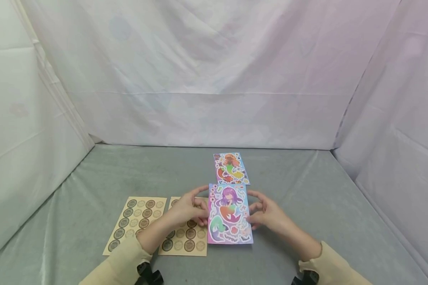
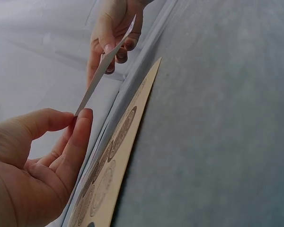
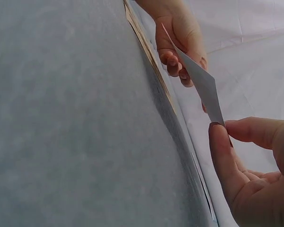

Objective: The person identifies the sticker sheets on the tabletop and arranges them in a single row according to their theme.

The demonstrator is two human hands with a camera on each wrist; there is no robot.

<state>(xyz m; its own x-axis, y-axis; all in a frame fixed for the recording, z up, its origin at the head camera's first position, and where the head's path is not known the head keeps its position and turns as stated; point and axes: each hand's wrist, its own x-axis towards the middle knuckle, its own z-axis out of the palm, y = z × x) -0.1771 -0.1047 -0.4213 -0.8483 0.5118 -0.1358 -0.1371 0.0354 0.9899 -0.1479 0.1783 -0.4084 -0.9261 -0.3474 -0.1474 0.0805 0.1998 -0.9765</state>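
Between both hands is a mermaid sticker sheet (image 1: 230, 213) with a purple-haired figure on a pink and blue ground. My left hand (image 1: 189, 209) pinches its left edge between thumb and fingers, and my right hand (image 1: 269, 213) pinches the right edge. Both wrist views show the sheet (image 2: 100, 71) edge-on, slightly bent and raised off the table, its pale back (image 3: 203, 85) towards the right wrist camera. A second mermaid sheet (image 1: 232, 168), with an orange-haired figure, lies just beyond it, its near edge overlapped in the head view.
Two tan sheets of round brown stickers lie side by side at the left: the outer sheet (image 1: 135, 221) and the inner sheet (image 1: 180, 249), partly hidden by my left arm. Grey cloth (image 1: 342, 221) covers the table. White curtains (image 1: 214, 79) enclose the back and sides.
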